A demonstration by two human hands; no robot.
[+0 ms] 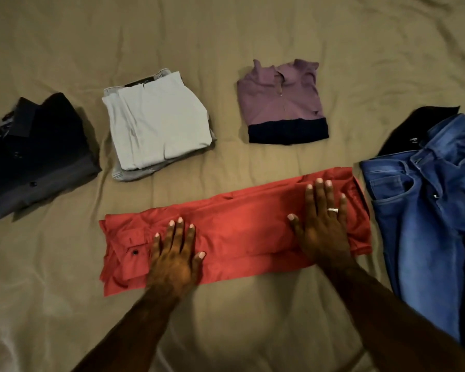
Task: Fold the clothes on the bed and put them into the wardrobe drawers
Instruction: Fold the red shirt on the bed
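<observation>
1. Your left hand [173, 260] and right hand [321, 224] lie spread flat on the red shirt [239, 232], near you on the bed [226, 36].
2. Its long axis runs left to right, one hand per end.
3. Count three folded piles behind it and one pair of unfolded jeans [424, 210] on the right.

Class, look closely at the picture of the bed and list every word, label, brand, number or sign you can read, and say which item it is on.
No text can be read.
Purple pullover: small dark emblem on the chest, too small to read.
Blue jeans: dark waistband label, too blurred to read.
Light folded pile: dark waistband strip with marks, illegible.
Red shirt, dark shirt, ring: no lettering visible.
</observation>
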